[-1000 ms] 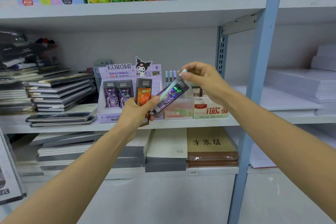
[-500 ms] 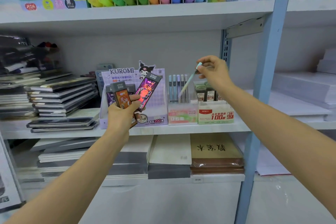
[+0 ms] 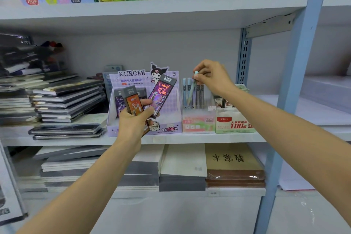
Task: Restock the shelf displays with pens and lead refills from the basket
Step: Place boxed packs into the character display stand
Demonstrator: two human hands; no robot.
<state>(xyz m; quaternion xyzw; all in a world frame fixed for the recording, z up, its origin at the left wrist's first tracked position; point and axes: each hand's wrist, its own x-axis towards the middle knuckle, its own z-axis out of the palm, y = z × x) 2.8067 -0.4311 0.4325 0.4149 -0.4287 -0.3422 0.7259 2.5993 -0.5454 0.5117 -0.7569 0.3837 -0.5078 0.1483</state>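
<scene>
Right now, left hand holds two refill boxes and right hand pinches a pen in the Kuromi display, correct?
No: head view shows the pen in the Fruit Soda stand beside the Kuromi display. Right hand pinches it; left hand holds two refill boxes.

The left hand [image 3: 135, 119], right hand [image 3: 212, 79] and both forearms are bare.

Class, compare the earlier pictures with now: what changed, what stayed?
The right hand carried the pen rightward from beside the left hand and lowered its tip into the pen display, still pinching its top. The left hand still grips the lead refill packs.
</scene>
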